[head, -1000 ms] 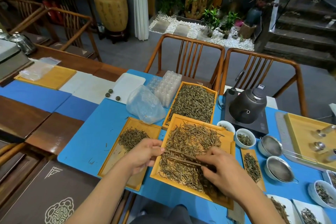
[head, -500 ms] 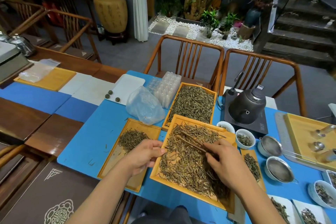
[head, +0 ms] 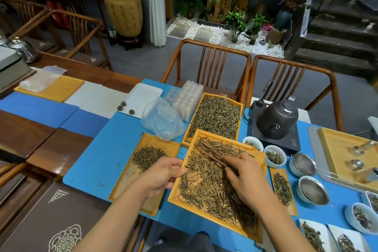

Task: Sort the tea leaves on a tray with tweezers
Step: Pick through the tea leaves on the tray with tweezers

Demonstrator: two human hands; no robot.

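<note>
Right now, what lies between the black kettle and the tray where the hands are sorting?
In the head view, two small white bowls holding tea leaves stand on the blue mat between the kettle and the sorting tray.

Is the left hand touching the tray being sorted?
Touching. Head view: left hand fingertips rest on the left rim of the middle tray; no gap visible there.

Two bare forearms, no sleeves in view up to frame edge. Left hand (head: 163,174) and right hand (head: 246,178) bare: no gloves, no rings, no watch, no wristband visible. Nails short, unpainted where visible. Dark grey garment (head: 184,241) at bottom edge between forearms, folds visible, no markings discernible.
</note>
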